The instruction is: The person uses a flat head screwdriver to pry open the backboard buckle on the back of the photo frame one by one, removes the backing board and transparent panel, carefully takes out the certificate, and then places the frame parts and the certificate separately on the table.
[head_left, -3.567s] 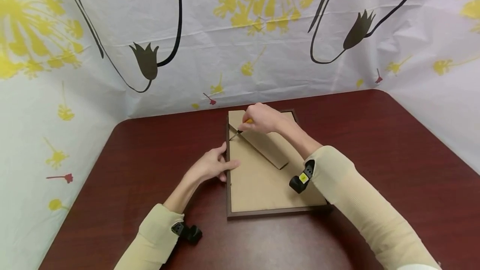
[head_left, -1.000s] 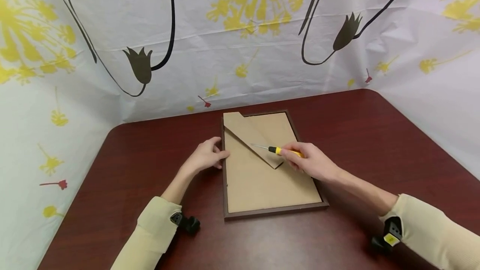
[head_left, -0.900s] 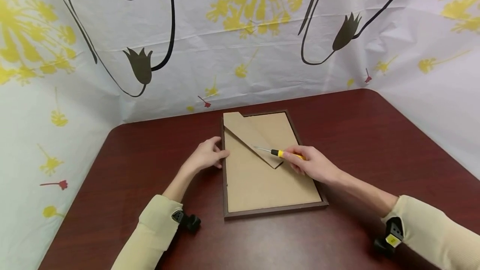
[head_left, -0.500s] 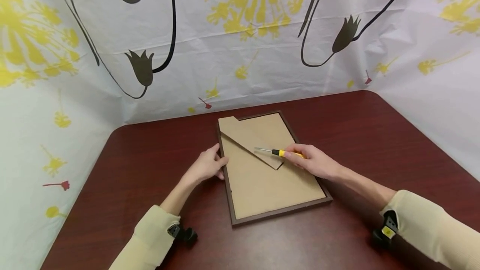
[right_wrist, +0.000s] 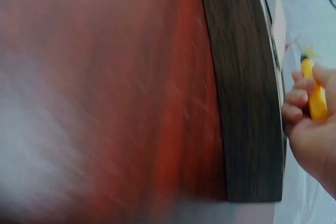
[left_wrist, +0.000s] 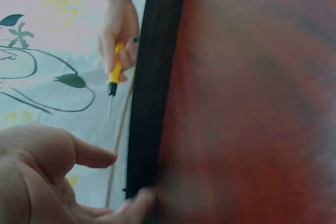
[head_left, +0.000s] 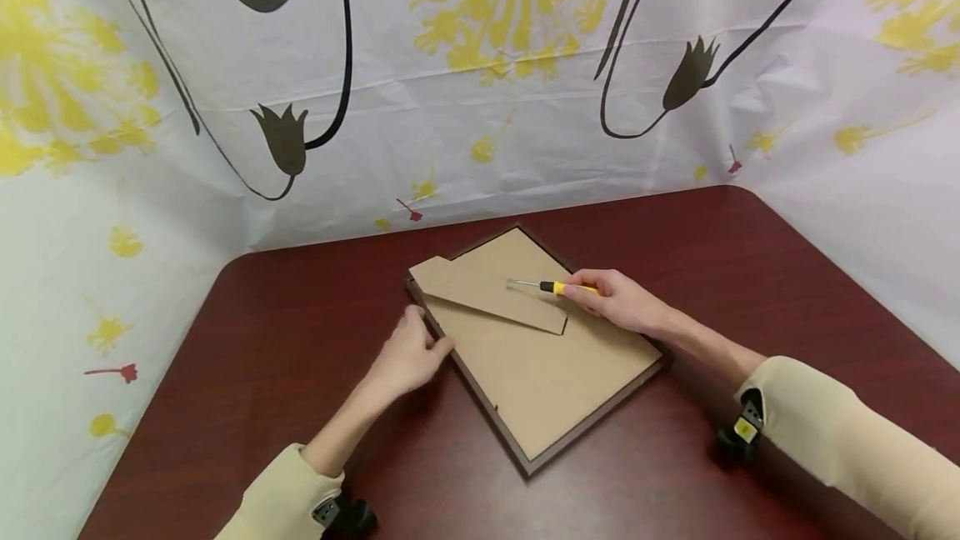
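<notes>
Picture frame (head_left: 536,357) face down on the dark red counter (head_left: 300,298), turned askew so that its long axis runs from the far left corner toward the near right. Cardboard backing uppermost, with the folded stand flap (head_left: 487,294) lying flat across the far half, hinged near the far left corner and pointing right.

Right hand (head_left: 618,302) resting over the frame's far right edge, grip clenched round a small yellow-handled screwdriver (head_left: 551,287). Shaft roughly level, tip aimed left across the flap, above its middle; contact between tip and cardboard not clear. In the left wrist view, same screwdriver (left_wrist: 113,77) seen beyond the frame's dark edge (left_wrist: 152,87).

Left hand (head_left: 408,357) at the frame's near left edge, fingers relaxed, holding nothing, fingertips touching the rim, thumb just beside it.

Clips along the left edge lying leftward of the screwdriver tip, across the flap, closer to the left hand than to the right. Right wrist view mostly blurred: frame edge (right_wrist: 241,87) and right hand's fingers (right_wrist: 296,100) wrapped on the yellow handle.
</notes>
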Available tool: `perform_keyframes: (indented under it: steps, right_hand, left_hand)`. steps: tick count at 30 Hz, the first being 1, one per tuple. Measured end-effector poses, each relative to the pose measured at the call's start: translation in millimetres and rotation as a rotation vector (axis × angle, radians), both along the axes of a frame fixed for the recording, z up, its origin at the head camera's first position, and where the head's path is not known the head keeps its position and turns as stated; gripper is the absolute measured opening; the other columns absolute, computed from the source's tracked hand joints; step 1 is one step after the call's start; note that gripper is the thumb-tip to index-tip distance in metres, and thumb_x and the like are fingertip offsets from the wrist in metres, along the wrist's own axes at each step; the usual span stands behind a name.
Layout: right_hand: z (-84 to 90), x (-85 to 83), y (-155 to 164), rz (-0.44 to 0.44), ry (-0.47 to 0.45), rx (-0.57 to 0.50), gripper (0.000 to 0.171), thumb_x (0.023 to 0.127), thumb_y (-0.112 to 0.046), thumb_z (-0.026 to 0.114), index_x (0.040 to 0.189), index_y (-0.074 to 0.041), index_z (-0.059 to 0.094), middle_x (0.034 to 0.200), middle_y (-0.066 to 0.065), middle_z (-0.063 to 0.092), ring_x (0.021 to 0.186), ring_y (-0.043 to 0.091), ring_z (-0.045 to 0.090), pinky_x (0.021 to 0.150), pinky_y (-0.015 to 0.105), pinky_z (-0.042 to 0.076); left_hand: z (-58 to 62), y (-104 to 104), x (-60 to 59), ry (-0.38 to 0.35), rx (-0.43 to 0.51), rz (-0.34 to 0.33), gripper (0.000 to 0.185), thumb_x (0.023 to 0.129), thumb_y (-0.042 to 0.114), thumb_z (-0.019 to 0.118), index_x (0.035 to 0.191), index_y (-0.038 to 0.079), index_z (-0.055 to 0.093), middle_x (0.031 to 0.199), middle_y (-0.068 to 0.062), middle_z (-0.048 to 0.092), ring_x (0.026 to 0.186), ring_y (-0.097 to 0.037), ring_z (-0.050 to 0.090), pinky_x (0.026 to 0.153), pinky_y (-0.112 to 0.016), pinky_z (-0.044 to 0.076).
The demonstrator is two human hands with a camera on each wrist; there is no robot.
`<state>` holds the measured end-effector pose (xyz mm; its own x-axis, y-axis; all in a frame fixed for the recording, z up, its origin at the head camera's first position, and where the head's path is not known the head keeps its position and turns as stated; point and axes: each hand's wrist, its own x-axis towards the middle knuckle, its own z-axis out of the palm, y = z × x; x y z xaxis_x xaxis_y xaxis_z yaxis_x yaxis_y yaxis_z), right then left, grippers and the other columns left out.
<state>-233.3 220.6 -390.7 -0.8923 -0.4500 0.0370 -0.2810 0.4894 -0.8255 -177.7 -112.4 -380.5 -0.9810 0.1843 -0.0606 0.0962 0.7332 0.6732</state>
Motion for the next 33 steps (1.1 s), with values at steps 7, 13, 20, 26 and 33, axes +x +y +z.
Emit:
perform_keyframes:
  steps: [7,13,20,26,33]
  right_hand:
    - [3.2,37.9,-7.1,-0.073,0.073,-0.053,0.021,0.103,-0.025,0.062,0.107,-0.007,0.071,0.068,0.001,0.048,0.056,0.01,0.04,0.049,0.024,0.032]
    - [-2.5,72.4,-16.3,-0.02,0.042,-0.122,0.017,0.103,-0.021,0.062,0.106,-0.008,0.071,0.069,-0.001,0.048,0.055,0.007,0.04,0.047,0.023,0.034]
    - [-15.9,87.2,-21.2,-0.048,0.15,-0.144,0.01,0.1,-0.02,0.066,0.104,-0.016,0.074,0.071,-0.005,0.055,0.059,0.006,0.046,0.051,0.023,0.041]
    - [-19.2,72.4,-17.6,-0.072,0.158,-0.139,0.011,0.099,-0.02,0.068,0.104,-0.015,0.076,0.072,-0.005,0.056,0.061,0.008,0.047,0.055,0.024,0.04]
    - [-21.6,26.6,5.0,-0.081,0.077,-0.187,0.015,0.099,-0.016,0.067,0.103,-0.004,0.074,0.062,0.0,0.048,0.047,0.008,0.039,0.042,0.024,0.032]
  left_hand:
    - [8.5,-4.8,-26.6,0.249,-0.041,-0.052,0.043,0.095,0.011,0.065,0.133,-0.004,0.054,0.128,-0.026,0.047,0.122,-0.043,0.044,0.105,-0.058,0.033]
    - [2.1,-14.2,-55.4,0.299,-0.128,-0.081,0.025,0.095,0.012,0.068,0.117,0.001,0.065,0.123,-0.022,0.051,0.119,-0.043,0.044,0.103,-0.059,0.032]
    - [-6.5,-29.5,-79.9,0.273,-0.07,-0.226,0.017,0.094,0.016,0.073,0.104,0.004,0.066,0.104,-0.013,0.057,0.104,-0.034,0.05,0.093,-0.049,0.041]
    - [-6.7,-44.4,-84.1,0.275,-0.103,-0.32,0.014,0.094,0.017,0.074,0.086,0.011,0.064,0.083,-0.001,0.054,0.089,-0.025,0.048,0.083,-0.04,0.038]
    - [-1.0,-48.7,-62.4,0.21,-0.106,-0.397,0.014,0.092,0.017,0.075,0.082,0.014,0.066,0.074,0.004,0.055,0.072,-0.015,0.05,0.07,-0.032,0.042]
